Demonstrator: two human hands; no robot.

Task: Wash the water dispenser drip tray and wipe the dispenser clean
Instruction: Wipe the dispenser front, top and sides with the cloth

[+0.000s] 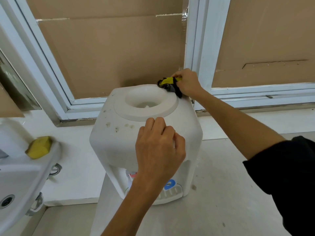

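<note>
Standing upright on the counter (230,193), the white dispenser (119,143) had its long axis vertical and its taps and drip tray (170,193) facing the person. No writing could be read on it. The right hand (188,82), arm stretched forward, gripped a yellow and black cloth (168,84) with curled fingers and pressed it on the back rim of the top. The left hand (158,147) rested on the front top, fingers loosely bent, close together. A yellow sponge (40,147) lay on the sink (20,176) at left.
</note>
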